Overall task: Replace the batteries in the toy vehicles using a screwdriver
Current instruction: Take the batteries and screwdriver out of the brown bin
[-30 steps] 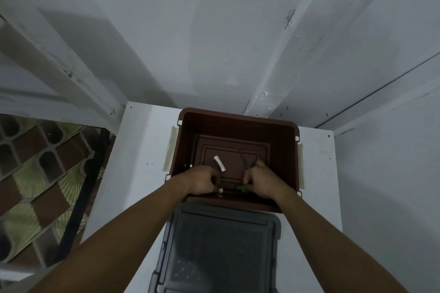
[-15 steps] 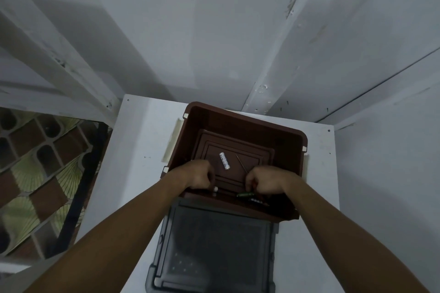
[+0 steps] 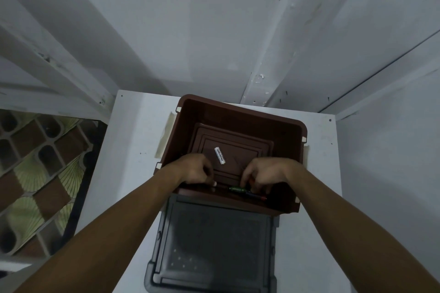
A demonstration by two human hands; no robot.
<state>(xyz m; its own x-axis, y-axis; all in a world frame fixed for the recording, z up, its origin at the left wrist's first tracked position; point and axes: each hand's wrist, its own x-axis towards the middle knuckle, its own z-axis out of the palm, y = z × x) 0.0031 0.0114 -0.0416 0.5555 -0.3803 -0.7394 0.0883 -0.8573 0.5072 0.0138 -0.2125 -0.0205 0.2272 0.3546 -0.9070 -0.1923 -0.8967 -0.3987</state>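
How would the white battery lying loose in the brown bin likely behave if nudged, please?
The white battery is a small smooth cylinder lying on its side, so it would probably roll. It looks rigid and easy to pinch, though perhaps slippery. The walls of the brown bin should contain it.

Left forearm (image 3: 119,221): bare, reaching forward from the lower left.
Left hand (image 3: 196,170): knuckles up, fingers curled under; whether they hold anything is hidden.
Right forearm (image 3: 345,216): bare, reaching in from the lower right.
Right hand (image 3: 267,172): knuckles up, fingers bent downward; near the left hand, apart from it.
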